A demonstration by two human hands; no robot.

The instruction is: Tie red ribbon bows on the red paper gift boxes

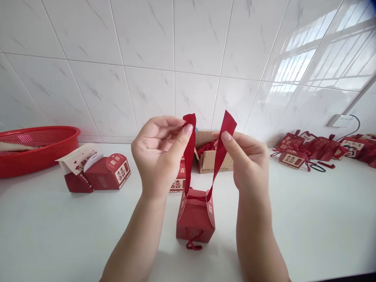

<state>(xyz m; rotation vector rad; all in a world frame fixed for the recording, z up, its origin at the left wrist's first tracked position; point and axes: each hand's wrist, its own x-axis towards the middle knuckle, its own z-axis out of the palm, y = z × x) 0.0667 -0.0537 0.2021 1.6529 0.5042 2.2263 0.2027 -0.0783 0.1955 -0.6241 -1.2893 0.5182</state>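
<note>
A red gift box (195, 215) stands on the white table with a twisted red cord looped at its near end. Red ribbon (189, 164) passes through the top of the box, and its two ends rise from either side. My left hand (163, 152) pinches one end between thumb and fingers. The other end is pinched by my right hand (249, 156), well above the box. Both ribbon ends are held up and apart in a V. Behind my left hand, another red box (178, 185) is partly hidden.
A cardboard carton (213, 162) of red ribbon sits near the tiled wall. Two red boxes (107, 174) and a red plastic basket (44, 154) stand at left. Several tied boxes (293, 156) and black-handled scissors (317, 167) lie at right, below a wall socket (340, 120).
</note>
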